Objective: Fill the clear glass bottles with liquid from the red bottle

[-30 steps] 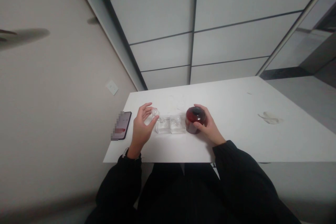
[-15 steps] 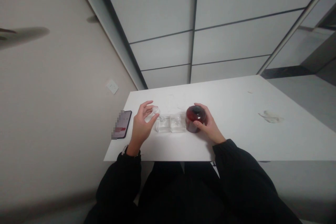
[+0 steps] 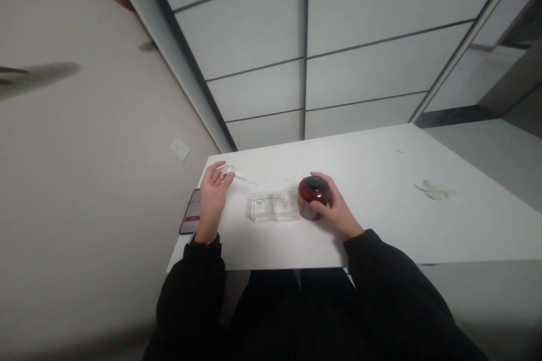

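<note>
My left hand (image 3: 214, 189) is raised over the left part of the table. Its thumb and fingers pinch a clear piece with a rounded head and a thin stem (image 3: 238, 174), which points to the right; its exact kind does not show. My right hand (image 3: 332, 203) is wrapped round a dark red, glossy round jar (image 3: 314, 196) with a black top, standing on the table. Between the hands sit two clear square containers (image 3: 274, 207), side by side, with the right one close against the jar.
A phone (image 3: 190, 215) lies at the left edge of the white table (image 3: 359, 152), partly behind my left wrist. Flat, pale marks (image 3: 434, 189) show on the right side. A wall with a socket (image 3: 180, 149) is at the left, and pale panelled doors (image 3: 262, 90) stand behind the table.
My left hand has moved left, away from the clear containers, with the clear piece, whose thin stem now shows. My right hand stays on the jar. The view has shifted slightly.
</note>
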